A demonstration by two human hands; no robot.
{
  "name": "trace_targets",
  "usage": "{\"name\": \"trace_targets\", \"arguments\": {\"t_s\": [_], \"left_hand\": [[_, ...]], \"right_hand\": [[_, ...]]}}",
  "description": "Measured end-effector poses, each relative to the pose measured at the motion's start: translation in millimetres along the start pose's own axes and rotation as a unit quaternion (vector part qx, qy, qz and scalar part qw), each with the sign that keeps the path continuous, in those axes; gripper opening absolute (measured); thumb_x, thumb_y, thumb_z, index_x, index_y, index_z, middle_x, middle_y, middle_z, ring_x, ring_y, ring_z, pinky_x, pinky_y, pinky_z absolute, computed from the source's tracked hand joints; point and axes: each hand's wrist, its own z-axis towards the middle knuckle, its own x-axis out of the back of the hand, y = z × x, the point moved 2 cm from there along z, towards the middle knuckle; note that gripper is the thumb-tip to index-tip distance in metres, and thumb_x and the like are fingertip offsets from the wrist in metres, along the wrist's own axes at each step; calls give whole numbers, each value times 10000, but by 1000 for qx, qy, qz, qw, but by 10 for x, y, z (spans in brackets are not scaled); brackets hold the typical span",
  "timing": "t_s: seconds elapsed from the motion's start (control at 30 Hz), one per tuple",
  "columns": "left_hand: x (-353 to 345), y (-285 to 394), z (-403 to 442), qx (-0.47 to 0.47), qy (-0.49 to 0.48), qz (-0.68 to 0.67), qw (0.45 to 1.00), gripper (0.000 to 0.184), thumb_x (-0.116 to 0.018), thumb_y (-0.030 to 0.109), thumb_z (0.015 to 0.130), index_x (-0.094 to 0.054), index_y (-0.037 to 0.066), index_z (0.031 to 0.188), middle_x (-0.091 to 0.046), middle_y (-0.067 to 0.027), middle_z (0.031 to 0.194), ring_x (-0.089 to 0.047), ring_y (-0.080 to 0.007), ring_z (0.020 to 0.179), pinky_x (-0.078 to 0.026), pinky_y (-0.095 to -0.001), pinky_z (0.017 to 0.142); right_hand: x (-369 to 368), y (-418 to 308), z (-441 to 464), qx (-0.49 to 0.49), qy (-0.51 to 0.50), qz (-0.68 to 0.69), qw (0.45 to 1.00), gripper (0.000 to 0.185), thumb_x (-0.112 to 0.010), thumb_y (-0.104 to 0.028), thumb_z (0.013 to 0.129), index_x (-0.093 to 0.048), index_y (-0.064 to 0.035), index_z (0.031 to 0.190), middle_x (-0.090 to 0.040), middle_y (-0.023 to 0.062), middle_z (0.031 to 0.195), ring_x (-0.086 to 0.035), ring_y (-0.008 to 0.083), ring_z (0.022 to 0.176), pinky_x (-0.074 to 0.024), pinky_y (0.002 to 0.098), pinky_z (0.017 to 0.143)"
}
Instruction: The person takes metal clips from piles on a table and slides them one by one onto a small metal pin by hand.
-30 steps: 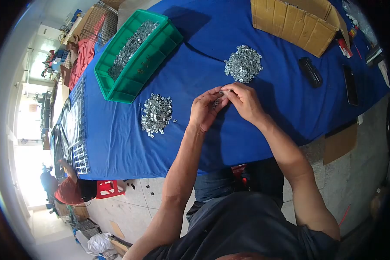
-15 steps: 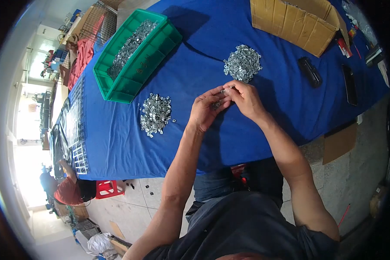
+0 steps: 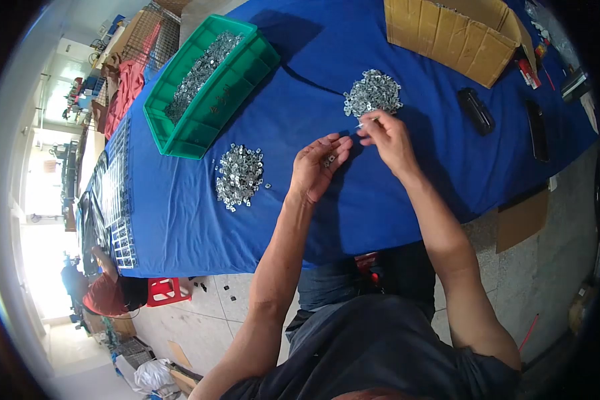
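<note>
My left hand [image 3: 315,167] is cupped palm-up over the blue cloth, its fingers curled around a few small metal pieces [image 3: 329,161]. To its right, my right hand [image 3: 389,141] pinches a small shiny metal piece [image 3: 361,125] between thumb and fingertips, just below the right pile of small metal pieces [image 3: 373,92]. A second pile of small metal pieces [image 3: 239,176], squarish and apparently with holes, lies left of my left hand. The exact shape of the pinched piece is too small to make out.
A green bin [image 3: 210,127] full of metal pieces stands at the back left. An open cardboard box [image 3: 447,40] is at the back right, near a black case [image 3: 477,111] and a dark phone-like object [image 3: 537,131]. Another person [image 3: 107,293] sits beyond the table's left end.
My hands have moved apart. The right one has shifted right and slightly up toward the right pile with a piece in its fingertips; the left one has stayed nearly in place.
</note>
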Motion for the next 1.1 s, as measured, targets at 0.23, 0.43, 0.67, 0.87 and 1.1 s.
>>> {"name": "trace_targets", "arguments": {"t_s": [0.23, 0.43, 0.67, 0.87, 1.1], "left_hand": [[9, -13, 24, 11, -11, -40, 999, 328, -369, 85, 976, -458, -100, 1231, -593, -236, 1177, -613, -306, 1089, -516, -384, 944], [2, -38, 26, -15, -7, -26, 1000, 292, -393, 78, 975, -488, -92, 1192, -613, -228, 1131, -638, -297, 1033, -541, -376, 898], [-4, -34, 16, -16, -15, -14, 1000, 258, -453, 74, 958, -525, -84, 1148, -642, -202, 1087, -663, -269, 961, -556, -354, 867], [-69, -22, -15, -10, 5, 26, 1000, 250, -458, 71, 953, -572, -83, 1115, -662, -184, 1041, -670, -244, 921, -562, -341, 841], [-34, -46, 2, -19, 8, 37, 999, 255, -465, 77, 954, -583, -81, 1116, -670, -175, 1025, -674, -236, 897, -563, -341, 832]], "right_hand": [[-17, -19, -33, 62, -15, 4, 998, 208, -575, -191, 949, -634, 3, 998, -657, 73, 752, -624, 124, 637, -501, 267, 566], [-111, -193, -130, 85, -74, -20, 993, 183, -560, -160, 947, -631, 5, 982, -652, 77, 730, -620, 123, 615, -494, 263, 544], [-153, -195, -159, 132, -90, -56, 986, 138, -554, -97, 924, -618, 19, 963, -651, 123, 775, -638, 177, 662, -494, 297, 578], [-184, -161, -166, 146, -97, -29, 984, 113, -556, -65, 912, -615, 21, 954, -649, 128, 819, -646, 208, 703, -497, 313, 603], [-164, -239, -183, 152, -103, -56, 981, 111, -558, -66, 910, -612, 24, 945, -647, 132, 820, -646, 213, 698, -498, 321, 603]]}}
